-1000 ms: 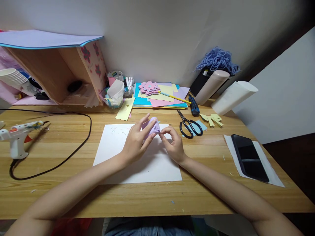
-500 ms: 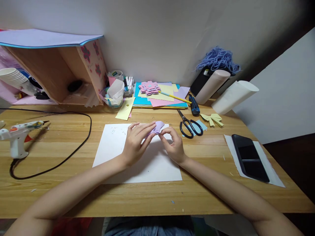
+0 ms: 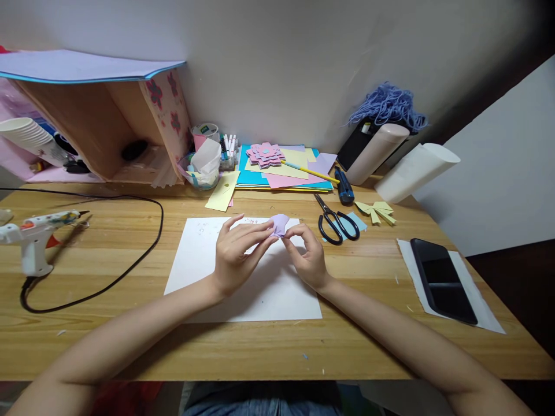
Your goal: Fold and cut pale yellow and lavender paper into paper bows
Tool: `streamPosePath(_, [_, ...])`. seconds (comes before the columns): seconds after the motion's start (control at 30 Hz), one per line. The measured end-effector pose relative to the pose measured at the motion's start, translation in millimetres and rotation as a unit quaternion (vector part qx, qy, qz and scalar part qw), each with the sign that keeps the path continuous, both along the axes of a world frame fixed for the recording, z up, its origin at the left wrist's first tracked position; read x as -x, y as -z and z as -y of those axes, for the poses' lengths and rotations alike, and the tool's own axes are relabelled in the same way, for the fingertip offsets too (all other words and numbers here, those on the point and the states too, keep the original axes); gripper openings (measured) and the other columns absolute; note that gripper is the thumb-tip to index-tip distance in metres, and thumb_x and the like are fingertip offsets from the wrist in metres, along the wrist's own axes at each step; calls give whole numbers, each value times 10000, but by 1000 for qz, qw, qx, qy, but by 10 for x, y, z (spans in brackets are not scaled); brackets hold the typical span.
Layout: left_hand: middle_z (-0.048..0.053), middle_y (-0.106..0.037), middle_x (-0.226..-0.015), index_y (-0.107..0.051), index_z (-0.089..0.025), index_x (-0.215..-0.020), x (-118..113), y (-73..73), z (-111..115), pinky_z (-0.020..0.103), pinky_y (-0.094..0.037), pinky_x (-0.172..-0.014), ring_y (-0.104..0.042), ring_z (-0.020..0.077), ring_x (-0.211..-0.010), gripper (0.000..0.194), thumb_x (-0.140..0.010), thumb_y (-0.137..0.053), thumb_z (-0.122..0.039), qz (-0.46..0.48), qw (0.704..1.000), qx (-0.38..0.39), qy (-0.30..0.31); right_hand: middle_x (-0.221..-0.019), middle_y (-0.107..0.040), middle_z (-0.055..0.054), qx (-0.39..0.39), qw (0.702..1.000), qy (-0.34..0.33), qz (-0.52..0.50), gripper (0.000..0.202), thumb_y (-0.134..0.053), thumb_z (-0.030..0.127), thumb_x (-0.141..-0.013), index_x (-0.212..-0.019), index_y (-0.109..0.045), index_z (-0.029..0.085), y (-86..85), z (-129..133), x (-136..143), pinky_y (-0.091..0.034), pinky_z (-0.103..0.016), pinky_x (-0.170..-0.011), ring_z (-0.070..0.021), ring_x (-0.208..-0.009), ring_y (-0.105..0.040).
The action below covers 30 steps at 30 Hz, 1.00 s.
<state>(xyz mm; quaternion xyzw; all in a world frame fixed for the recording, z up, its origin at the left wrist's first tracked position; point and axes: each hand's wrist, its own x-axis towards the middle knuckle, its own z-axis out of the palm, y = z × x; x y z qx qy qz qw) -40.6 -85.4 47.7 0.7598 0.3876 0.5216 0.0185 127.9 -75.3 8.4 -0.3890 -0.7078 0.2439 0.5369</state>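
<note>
the left hand [image 3: 238, 248] grips the lilac paper [image 3: 280, 224] above the white sheet [image 3: 195, 271] — the right hand [image 3: 310, 257] pinches its lower edge. it looks partly shaped already, probably unfinished — not yet set down.

The wooden table [image 3: 243, 352] carries 1 sheet of white paper [image 3: 269, 303] at centre, 1 hot-glue gun [image 3: 37, 254] with black cord [image 3: 162, 215] at left, 1 pair of black-handled scissors [image 3: 331, 215] overlapping blue paper [image 3: 346, 225], and 1 yellow paper bow [image 3: 376, 211].
</note>
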Motion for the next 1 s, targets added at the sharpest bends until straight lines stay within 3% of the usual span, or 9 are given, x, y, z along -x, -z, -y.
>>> streamPosePath(0.23, [28,-725,-916,-660,-217,-815,2,-4,15,395,-408,-921,-685,166,-800,93,-741,-681,-164,-1,1000,-1,-4,-806,-549,-18,-4,1000,-1,1,88,-534,127,-836,-863,-525,211,3,-12,-10,-417,-316,-734,-165,-782,-538])
streamPosePath(0.47, [25,-721,-941,-635,-216,-905,11,36,-15,374,-406,-909,-686,146,-798,146,-784,-635,-134,-29,999,-31,8,-793,-538,-14,1,1000,7,-11,81,-521,128,-840,-845,-511,208,9,-26,-8,-414,-317,-738,-158,-768,-526])
streamPosePath(0.8, [-58,-679,-608,-625,-215,-736,36,-14,-24,325,-419,-822,-599,86,-512,84,-728,-706,-236,-36,997,-67,-21,-793,-538,-14,-2,1000,11,-11,74,-519,133,-839,-840,-509,205,17,-23,-13,-417,-316,-732,-158,-764,-530])
streamPosePath(1.0, [-57,-670,-622,-639,-223,-805,55,13,-33,311,-426,-827,-587,83,-526,68,-754,-679,-203,-40,996,-77,-15,-790,-531,-13,0,1000,10,-15,76,-520,131,-835,-837,-507,205,15,-21,-4,-412,-316,-734,-160,-768,-526])
